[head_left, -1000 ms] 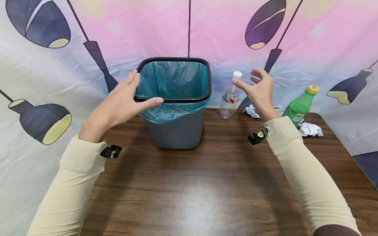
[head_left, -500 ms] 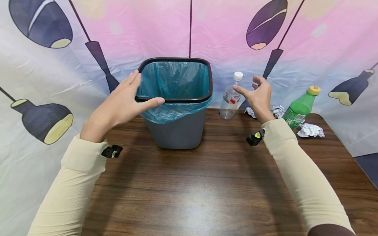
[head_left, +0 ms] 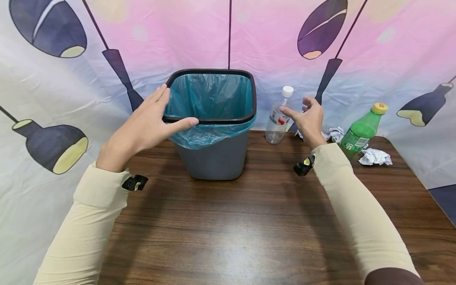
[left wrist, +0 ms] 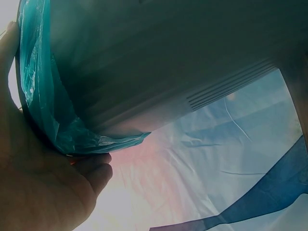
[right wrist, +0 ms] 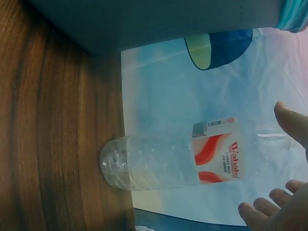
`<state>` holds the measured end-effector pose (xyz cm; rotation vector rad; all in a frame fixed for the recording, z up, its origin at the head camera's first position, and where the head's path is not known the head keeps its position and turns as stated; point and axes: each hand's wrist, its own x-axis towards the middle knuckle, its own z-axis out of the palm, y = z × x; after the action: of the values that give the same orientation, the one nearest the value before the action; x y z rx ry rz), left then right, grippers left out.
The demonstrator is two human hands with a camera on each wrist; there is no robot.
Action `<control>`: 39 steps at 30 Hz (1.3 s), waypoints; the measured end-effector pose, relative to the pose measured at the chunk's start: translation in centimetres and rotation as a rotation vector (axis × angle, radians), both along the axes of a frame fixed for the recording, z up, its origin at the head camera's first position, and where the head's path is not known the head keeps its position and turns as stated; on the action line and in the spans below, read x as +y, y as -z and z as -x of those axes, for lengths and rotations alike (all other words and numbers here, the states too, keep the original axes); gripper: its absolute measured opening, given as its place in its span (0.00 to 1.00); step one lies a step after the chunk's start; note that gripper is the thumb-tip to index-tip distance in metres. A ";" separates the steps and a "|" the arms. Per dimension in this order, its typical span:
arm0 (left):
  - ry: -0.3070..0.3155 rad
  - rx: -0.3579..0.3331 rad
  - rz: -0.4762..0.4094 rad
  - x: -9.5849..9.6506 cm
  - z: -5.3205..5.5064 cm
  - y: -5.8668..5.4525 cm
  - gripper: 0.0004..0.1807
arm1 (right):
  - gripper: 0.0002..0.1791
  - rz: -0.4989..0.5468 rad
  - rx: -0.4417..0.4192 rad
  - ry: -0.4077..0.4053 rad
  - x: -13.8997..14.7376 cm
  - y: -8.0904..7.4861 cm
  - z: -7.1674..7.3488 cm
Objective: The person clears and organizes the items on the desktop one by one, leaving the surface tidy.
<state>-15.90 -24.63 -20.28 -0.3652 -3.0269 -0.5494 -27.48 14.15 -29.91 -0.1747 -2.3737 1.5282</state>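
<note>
In the head view my left hand rests at the near left corner of a grey bin. Its thumb lies along the black front rim and its fingers extend along the left side. A teal plastic bag lines the bin and folds over the rim. My right hand is raised by a clear plastic bottle with a white cap, standing upright right of the bin. Thumb and fingers are spread on either side of the bottle's upper part in the right wrist view, with nothing gripped.
A green bottle with a yellow cap stands farther right. Crumpled paper lies beside it, and more crumpled paper sits behind my right wrist. The brown wooden table ends at a printed curtain behind.
My right hand has come slightly down and to the left, closer to the clear bottle, with its fingers still spread. My left hand has stayed at the bin's rim.
</note>
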 end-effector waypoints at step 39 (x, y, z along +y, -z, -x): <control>-0.002 -0.001 0.003 0.0 -0.2 -0.1 0.62 | 0.39 -0.072 0.033 -0.004 -1.4 2.5 1.4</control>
<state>-15.72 -24.61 -20.20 -0.3625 -3.0286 -0.5458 -28.90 12.74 -32.43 -0.1277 -2.4004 1.4333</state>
